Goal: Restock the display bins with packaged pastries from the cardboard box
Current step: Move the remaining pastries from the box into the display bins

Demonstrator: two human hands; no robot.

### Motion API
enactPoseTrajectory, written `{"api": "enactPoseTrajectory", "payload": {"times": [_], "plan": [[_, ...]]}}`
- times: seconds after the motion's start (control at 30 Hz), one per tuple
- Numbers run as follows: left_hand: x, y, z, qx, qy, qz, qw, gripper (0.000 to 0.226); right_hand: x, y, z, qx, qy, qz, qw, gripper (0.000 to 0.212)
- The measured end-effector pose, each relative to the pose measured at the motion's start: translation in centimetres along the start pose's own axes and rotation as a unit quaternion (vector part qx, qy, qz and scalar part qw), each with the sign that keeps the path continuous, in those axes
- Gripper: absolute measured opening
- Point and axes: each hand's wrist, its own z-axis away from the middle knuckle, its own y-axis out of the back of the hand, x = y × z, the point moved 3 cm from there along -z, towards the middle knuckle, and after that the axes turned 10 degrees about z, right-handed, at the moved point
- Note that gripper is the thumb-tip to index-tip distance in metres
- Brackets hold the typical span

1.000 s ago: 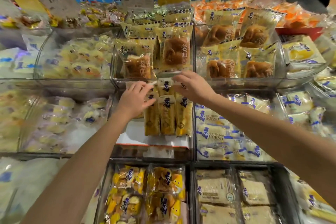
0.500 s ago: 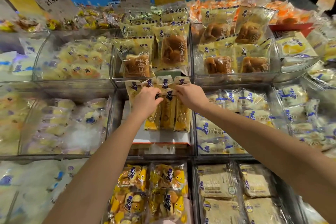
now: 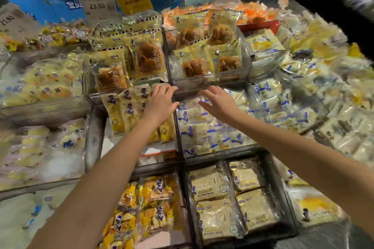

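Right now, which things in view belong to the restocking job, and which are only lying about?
Job in hand:
- left hand, flat on the yellow pastry packs
- right hand, open over the white-and-blue packs
- middle bin holding the yellow packs

Lying about:
- brown bread packs
- white-and-blue packs
- beige packs
- price tag reading 23.90

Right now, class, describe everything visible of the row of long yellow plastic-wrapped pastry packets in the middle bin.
The row of long yellow pastry packets stands on end, side by side. Each glossy wrapper shows golden cake and a dark purple logo near its top. The left hand rests flat on the right-hand packets.
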Motion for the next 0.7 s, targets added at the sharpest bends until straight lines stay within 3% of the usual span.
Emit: {"api": "enactPoseTrajectory", "payload": {"times": [0.17, 0.37, 0.7], "plan": [[9.4, -4.1, -3.2, -0.041, -0.097, -0.022, 0.994, 0.050, 8.7, 3.4, 5.8, -0.006, -0.082, 0.029, 0.996, 0.036], [18.5, -9.1, -7.4, -0.055, -0.127, -0.016, 0.990, 0.047, 19.5, 6.0, 10.0, -0.037, -0.124, 0.040, 0.991, 0.038], [27.0, -14.2, -14.8, -0.008, -0.025, 0.018, 0.999, 0.043, 33.2, 7.9, 8.5, -0.076, -0.044, 0.006, 0.996, 0.043]]}}
